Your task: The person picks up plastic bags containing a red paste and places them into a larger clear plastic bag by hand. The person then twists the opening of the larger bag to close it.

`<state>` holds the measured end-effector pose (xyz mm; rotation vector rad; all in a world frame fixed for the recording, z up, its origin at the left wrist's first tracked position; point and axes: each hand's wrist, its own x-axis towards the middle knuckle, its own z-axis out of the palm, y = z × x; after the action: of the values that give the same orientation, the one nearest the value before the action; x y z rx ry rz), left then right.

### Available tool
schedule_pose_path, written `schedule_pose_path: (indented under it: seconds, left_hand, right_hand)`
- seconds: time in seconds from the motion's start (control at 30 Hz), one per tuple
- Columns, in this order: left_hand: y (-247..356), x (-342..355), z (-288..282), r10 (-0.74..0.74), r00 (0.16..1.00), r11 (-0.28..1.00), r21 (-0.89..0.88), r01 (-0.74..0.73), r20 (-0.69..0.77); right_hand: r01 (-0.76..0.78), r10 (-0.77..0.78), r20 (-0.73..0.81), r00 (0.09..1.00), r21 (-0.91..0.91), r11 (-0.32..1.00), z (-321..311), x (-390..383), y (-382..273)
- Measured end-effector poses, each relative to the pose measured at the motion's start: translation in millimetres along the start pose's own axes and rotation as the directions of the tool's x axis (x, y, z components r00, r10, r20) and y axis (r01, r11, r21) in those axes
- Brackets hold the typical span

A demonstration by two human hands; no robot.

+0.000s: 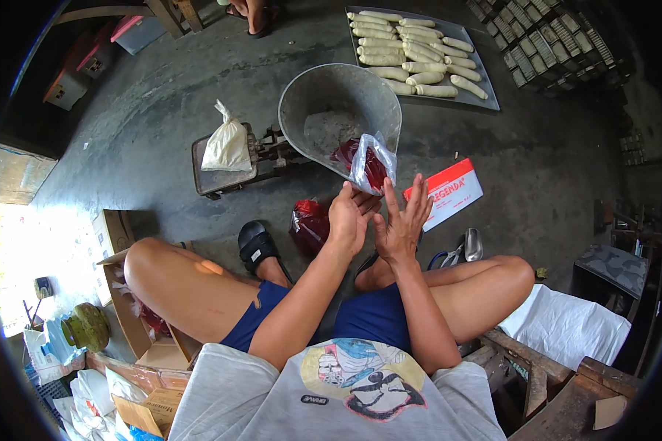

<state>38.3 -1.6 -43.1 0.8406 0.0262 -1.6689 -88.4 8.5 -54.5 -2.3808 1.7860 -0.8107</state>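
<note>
Both my hands are stretched forward, close together, just below a clear plastic bag of dark red filling [374,165]. This bag lies at the near lip of a grey metal weighing pan [298,110]. My left hand [351,219] is open, palm turned inward, fingers reaching toward the bag. Beside it my right hand [403,228] is open too, back of the hand up and fingers spread. Neither visibly grips anything; whether the fingertips touch the bag I cannot tell. Another dark red bag [309,226] rests on the floor left of my left wrist.
A scale [210,175] carries a tied bag of pale powder [229,147]. A red-and-white box [449,192] lies at right, a metal scoop [473,245] near my knee. Behind stands a tray [485,94] of long pale dough rolls. An open cardboard box [158,356] sits at left.
</note>
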Motion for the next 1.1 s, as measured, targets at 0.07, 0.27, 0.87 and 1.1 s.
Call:
schedule_pose_path:
  seconds: [0.07, 0.27, 0.87, 1.1]
  left_hand:
    - [3.9, -1.1, -0.4, -0.016, 1.0, 1.0, 0.019, 0.017, -0.016]
    - [5.5, 0.4, 1.7, 0.016, 1.0, 0.999, 0.048, -0.016, -0.003]
    - [50.5, -23.5, 14.4, 0.675, 0.685, 0.211, 0.819, -0.534, 0.273]
    - [82.0, 17.2, 38.8, 0.401, 0.873, -0.213, 0.955, -0.206, 0.278]
  right_hand:
    - [-0.007, 0.008, 0.021, 1.0, -0.05, 0.999, 3.4, 0.7, 0.3]
    - [-0.001, 0.017, 0.088, 0.996, -0.178, 0.984, -10.7, -8.3, 0.8]
    - [-0.546, 0.246, 0.548, 0.799, 0.834, -0.084, -68.4, 43.9, 12.3]
    - [-0.261, 0.09, 0.27, 0.959, 0.71, 0.654, -32.2, 122.1, 16.6]
